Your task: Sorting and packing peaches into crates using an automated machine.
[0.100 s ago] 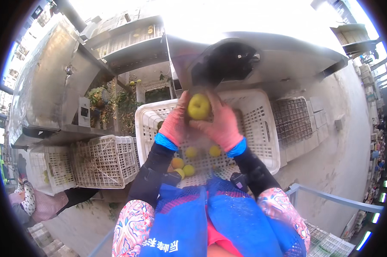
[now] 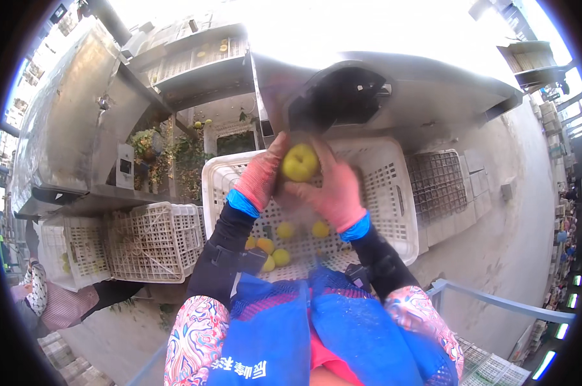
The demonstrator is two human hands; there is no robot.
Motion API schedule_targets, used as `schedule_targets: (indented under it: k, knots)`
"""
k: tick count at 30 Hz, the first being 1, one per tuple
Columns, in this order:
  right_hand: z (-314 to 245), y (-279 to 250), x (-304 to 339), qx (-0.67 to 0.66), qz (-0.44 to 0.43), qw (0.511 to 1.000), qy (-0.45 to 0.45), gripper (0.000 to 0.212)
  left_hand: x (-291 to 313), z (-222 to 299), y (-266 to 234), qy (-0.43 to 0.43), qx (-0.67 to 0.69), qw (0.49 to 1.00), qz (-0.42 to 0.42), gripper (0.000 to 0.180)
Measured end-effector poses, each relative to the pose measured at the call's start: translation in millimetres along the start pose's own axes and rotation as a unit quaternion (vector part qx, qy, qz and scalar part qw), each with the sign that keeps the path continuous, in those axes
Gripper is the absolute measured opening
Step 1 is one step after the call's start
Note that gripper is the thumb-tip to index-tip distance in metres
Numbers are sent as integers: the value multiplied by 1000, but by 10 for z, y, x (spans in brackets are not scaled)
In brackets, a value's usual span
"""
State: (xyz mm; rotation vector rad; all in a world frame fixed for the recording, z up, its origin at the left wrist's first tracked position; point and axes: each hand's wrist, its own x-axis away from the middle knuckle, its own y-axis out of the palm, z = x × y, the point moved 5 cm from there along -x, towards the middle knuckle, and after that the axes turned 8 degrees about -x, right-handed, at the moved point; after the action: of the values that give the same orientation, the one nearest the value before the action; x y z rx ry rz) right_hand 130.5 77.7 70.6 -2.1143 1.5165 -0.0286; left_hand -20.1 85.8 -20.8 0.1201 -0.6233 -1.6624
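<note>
From the head camera, I look down on both my hands, each in a pink knit glove with a blue cuff, over a large white crate (image 2: pixel 408 225) of perforated plastic. My right hand (image 2: pixel 329 186) is clamped on a round yellow-green fruit (image 2: pixel 300 162): my thumb lies along its lower side and my fingers reach up its right side. The fruit is up between my two hands, above the crate, its dimpled end toward me. My left hand (image 2: pixel 264 170) stands just beside the fruit on its left, fingers pointing up and away from me; the space there is blurred, so I cannot tell whether these fingers press on it or stand slightly off.

Down in the crate, two loose fruits (image 2: pixel 286 229) lie apart from each other below my hands, and a small cluster of fruits (image 2: pixel 280 257), yellow to green, sits nearer to me, by my left forearm. My blue apron (image 2: pixel 265 328) is at the crate's near side.

Beyond my fingertips is a black fitting (image 2: pixel 332 96) by a metal housing (image 2: pixel 426 90). To the left stands a grimy grid crate (image 2: pixel 159 241), with a paler crate (image 2: pixel 78 244) next to it and a person in a pinkish top (image 2: pixel 69 309) below. A pale blue rail (image 2: pixel 503 303) runs at my right.
</note>
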Motion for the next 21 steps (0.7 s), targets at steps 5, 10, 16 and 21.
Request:
schedule_targets:
  k: [5, 10, 16, 21]
  knots:
    - [251, -42, -105, 115, 190, 971, -91, 77, 6, -212, -77, -61, -86, 988, 113, 61]
    - [678, 92, -728, 309, 198, 928, -60, 60, -8, -1592, -466, -35, -606, 795, -14, 41]
    - [598, -84, -580, 156, 174, 948, -216, 34, 328, -2876, -668, -60, -809, 564, -155, 48]
    - [1992, 465, 765, 161, -321, 928, 95, 37, 272, -2929, -787, -165, -693, 698, -78, 53]
